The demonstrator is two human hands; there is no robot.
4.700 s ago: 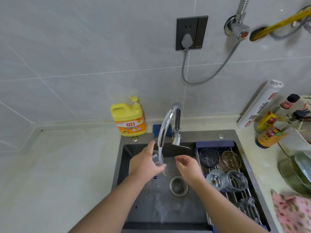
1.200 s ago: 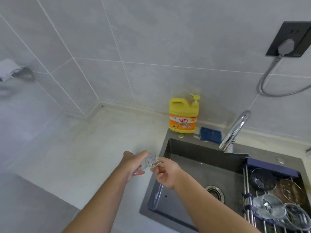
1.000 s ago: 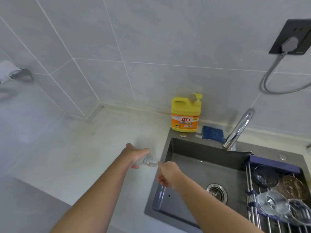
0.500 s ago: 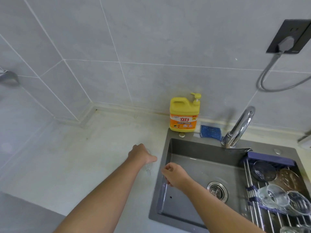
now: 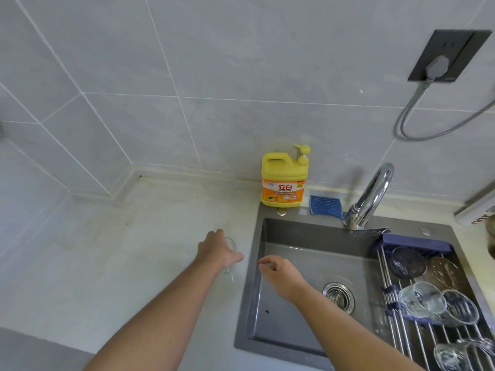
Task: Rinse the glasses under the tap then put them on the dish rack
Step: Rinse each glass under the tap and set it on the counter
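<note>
My left hand (image 5: 217, 250) is wrapped around a small clear glass (image 5: 231, 245) on the pale counter, just left of the sink; most of the glass is hidden by my fingers. My right hand (image 5: 278, 274) hovers over the left side of the grey sink (image 5: 294, 245), fingers loosely curled and holding nothing. The chrome tap (image 5: 371, 195) stands at the back of the sink with no water running. On the right, the dish rack (image 5: 401, 328) lies across the sink and holds several glasses (image 5: 417, 297).
A yellow dish soap bottle (image 5: 285, 178) and a blue sponge (image 5: 325, 206) sit at the sink's back edge. The drain (image 5: 338, 297) is in the sink's middle. A wall socket (image 5: 447, 56) with a grey cable is at the upper right.
My left hand carried the glass from under the tap to the counter left of the sink and lowered it there. My right hand let go of it and drew back over the sink.
</note>
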